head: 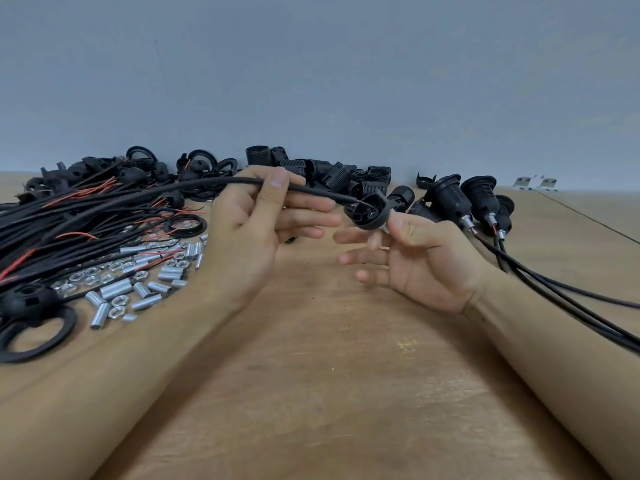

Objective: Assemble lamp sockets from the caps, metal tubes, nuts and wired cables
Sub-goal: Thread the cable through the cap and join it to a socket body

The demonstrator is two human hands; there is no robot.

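Wooden worktop (311, 375), grey wall behind. The left hand (249, 233) pinches a black cable (207, 185). Its end enters a domed black cap (369, 211), pinched by the right hand (426, 261).

The left hand (252, 223) is raised palm-up, thumb and fingers pinching the cable (207, 185). Right of the cable's end, the right hand (415, 258) pinches with thumb and forefinger, other fingers spread loosely.

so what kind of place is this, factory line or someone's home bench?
Probably a small manual assembly bench, though a home bench can't be ruled out. Bulk parts lie loose on a bare wooden table: a heap of wired cables, scattered metal tubes, and finished sockets lined up by a plain wall.
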